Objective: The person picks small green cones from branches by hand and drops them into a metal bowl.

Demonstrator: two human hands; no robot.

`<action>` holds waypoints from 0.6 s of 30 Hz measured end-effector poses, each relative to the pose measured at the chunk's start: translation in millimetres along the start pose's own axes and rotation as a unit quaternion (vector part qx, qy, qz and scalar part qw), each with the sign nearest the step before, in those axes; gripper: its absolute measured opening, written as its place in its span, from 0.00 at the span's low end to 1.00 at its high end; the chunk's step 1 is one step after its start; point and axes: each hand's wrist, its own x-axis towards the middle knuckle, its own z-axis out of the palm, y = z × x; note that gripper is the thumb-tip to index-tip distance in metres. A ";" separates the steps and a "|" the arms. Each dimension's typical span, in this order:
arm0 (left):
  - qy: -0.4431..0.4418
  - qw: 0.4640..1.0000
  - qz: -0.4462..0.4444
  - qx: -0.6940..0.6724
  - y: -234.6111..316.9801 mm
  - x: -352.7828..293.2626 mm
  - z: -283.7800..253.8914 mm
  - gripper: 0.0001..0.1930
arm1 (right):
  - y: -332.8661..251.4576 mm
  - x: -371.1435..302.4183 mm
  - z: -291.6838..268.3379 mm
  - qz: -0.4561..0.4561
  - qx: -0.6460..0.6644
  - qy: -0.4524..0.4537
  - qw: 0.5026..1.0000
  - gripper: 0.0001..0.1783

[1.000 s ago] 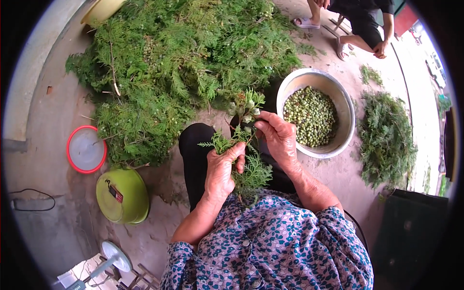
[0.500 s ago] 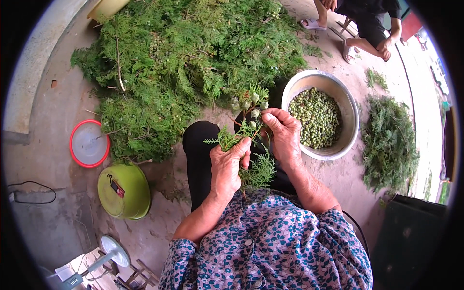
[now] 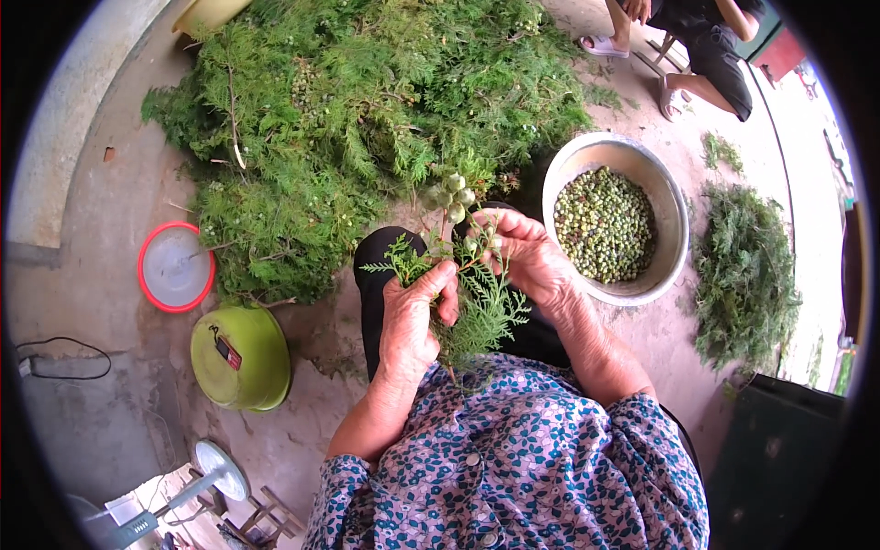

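A leafy evergreen sprig [image 3: 490, 316] with round pale-green cones [image 3: 456, 197] at its tip is upright over my lap. My left hand [image 3: 410, 321] is closed round its stem, thumb on top. My right hand [image 3: 533, 264] pinches at a cone on the sprig's right side, just below the top cluster; its fingertips partly cover what they grip. Right of my right hand stands a metal basin [image 3: 679, 243] holding many small green cones [image 3: 605, 225].
A large heap of cut evergreen branches [image 3: 367, 119] lies ahead. At left are a red-rimmed bowl [image 3: 177, 268] and an overturned lime-green basin [image 3: 229, 385] with a small device on it. A smaller branch pile [image 3: 747, 275] lies at right. Another person [image 3: 701, 55] sits at upper right.
My right hand has moved down the sprig, from the upper cones to one lower. The top cluster now stands clear of my fingers. The other person's arm has lifted off the knee.
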 end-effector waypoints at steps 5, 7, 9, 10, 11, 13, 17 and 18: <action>0.035 0.998 -0.055 0.001 1.1 1.6 4.2 0.08 | 3.0 -2.3 0.5 -0.004 -0.060 -0.056 0.997 0.19; 0.035 0.997 -0.061 0.006 -0.1 1.7 5.8 0.08 | 6.0 -2.5 -2.9 -0.034 -0.088 -0.057 0.994 0.13; 0.027 0.998 -0.048 0.014 -1.3 1.7 7.1 0.08 | 4.1 -5.7 1.6 -0.055 -0.134 -0.031 0.989 0.07; 0.029 0.998 -0.049 0.014 -2.3 2.0 6.1 0.08 | 3.1 -7.1 3.4 -0.069 -0.159 -0.043 0.984 0.06; 0.026 0.999 -0.028 0.024 -3.4 2.4 3.5 0.08 | 0.1 -8.2 6.6 -0.100 -0.217 0.019 0.971 0.05; 0.017 0.999 0.035 0.037 -1.7 1.7 -2.9 0.09 | -9.7 -5.2 5.0 -0.185 -0.256 0.156 0.936 0.03; 0.066 0.996 0.054 0.013 -0.1 7.6 -18.2 0.07 | -48.2 -4.0 -55.4 -0.275 -0.301 0.326 0.853 0.11; 0.071 0.995 0.059 -0.042 0.3 9.5 -21.0 0.10 | -56.9 -10.6 -87.4 -0.283 -0.339 0.347 0.828 0.11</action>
